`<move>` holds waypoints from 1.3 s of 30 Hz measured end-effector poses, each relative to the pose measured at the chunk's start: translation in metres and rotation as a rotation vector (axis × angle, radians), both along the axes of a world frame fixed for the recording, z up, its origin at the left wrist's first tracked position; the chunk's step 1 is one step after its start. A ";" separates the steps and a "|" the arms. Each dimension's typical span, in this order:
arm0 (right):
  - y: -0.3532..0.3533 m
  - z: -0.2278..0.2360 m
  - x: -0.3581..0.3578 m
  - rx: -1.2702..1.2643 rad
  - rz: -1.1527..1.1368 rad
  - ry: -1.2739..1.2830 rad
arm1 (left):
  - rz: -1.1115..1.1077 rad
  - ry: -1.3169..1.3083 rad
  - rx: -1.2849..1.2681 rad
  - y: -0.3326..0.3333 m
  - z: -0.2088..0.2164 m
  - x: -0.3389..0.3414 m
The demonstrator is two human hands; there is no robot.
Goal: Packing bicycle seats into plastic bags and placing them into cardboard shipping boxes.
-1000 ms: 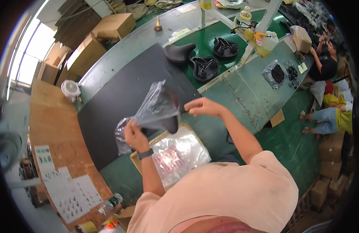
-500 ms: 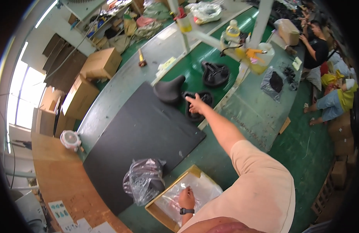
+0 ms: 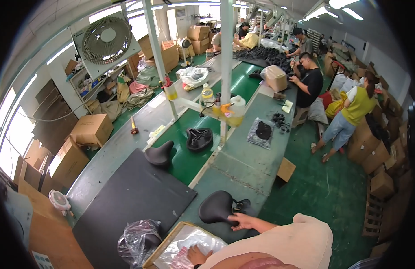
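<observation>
My right hand [image 3: 242,221] grips a black bicycle saddle [image 3: 215,207] by its lower right end, over the near part of the bench. Just behind that saddle is another dark shape [image 3: 245,206], its kind unclear. My left hand [image 3: 197,255] lies with fingers stretched out on clear plastic bags [image 3: 196,240] in an open cardboard box [image 3: 165,245]. Beside the box sits a dark thing wrapped in clear plastic [image 3: 139,240]. Farther off on the green belt, one saddle [image 3: 159,154] stands top up and another [image 3: 199,139] shows its underside.
A black mat [image 3: 131,197] covers the near left bench. Metal posts [image 3: 226,54] rise from the line, with bottles of yellow liquid [image 3: 234,112] near one. A bag of black parts [image 3: 262,131] lies right. Co-workers [image 3: 308,78] and stacked cartons [image 3: 373,152] are beyond.
My right hand has drawn one saddle from the green belt back toward me. The left hand stays at the box, its fingers now flatter. The view has tilted up.
</observation>
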State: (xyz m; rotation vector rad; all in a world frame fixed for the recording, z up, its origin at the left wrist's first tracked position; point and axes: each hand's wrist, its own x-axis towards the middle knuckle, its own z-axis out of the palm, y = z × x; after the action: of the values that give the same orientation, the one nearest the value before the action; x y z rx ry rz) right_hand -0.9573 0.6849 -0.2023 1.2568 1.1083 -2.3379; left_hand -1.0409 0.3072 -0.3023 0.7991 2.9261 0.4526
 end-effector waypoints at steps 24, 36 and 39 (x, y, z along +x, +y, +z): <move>-0.069 -0.018 0.187 -0.502 -0.247 0.043 | 0.673 -0.572 1.222 -0.083 0.184 0.053; -0.036 -0.073 0.125 -0.172 -0.214 0.111 | 0.715 -0.966 1.737 -0.091 0.182 0.072; -0.064 -0.015 0.145 -0.134 -0.081 0.247 | 0.655 -0.970 1.878 -0.090 0.197 0.074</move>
State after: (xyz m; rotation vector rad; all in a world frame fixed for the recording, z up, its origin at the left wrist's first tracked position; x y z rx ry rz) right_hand -0.8122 0.6206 -0.2172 1.0044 0.9660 -2.6350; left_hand -0.9673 0.2169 -0.1055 -0.4738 1.0589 2.5845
